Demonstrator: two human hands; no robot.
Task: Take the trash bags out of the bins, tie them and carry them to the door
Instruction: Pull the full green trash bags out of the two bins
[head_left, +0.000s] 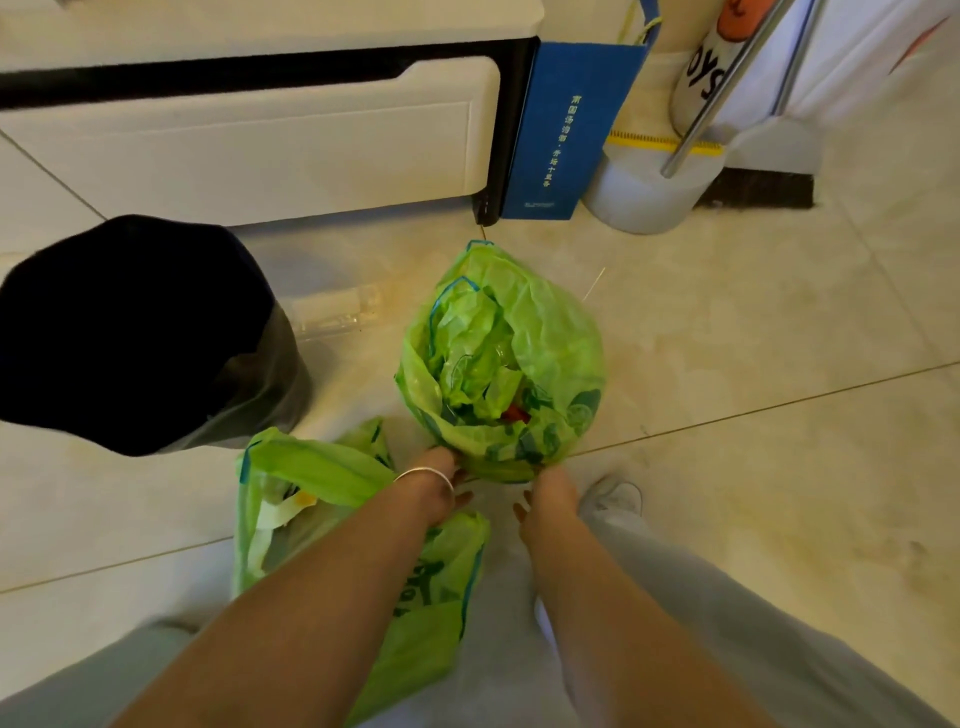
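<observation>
The green trash bag (501, 358) I am working on stands on the tiled floor (727, 364) just beyond my hands, its long axis running away from me: the near rim sits at my fingers and the far rim rises to a point toward the white cabinet (249, 140). Its mouth gapes upward and toward me, so I look straight down into it. My left hand (439, 486) grips the near edge of the bag on its left side, fingers curled under the plastic. My right hand (548, 501) meets the same edge just to the right, fingers pointing down; whether they pinch the plastic or only touch it I cannot tell. The two hands are close together but apart.

The bag is thin, translucent, bright green plastic with a blue drawstring line along the rim and dark green printing low on its right flank. Inside lie crumpled green folds and something small and red near the bottom.

A second green bag (415, 582) lies slumped on the floor nearer to me, under my left forearm, partly flattened. A silver bangle (423, 475) circles my left wrist. To the far left stands a dark bin (135, 332). Beyond, a blue paper bag (566, 130) leans against the cabinet, with a white bucket (649, 192) and a broom (753, 189) to its right.
</observation>
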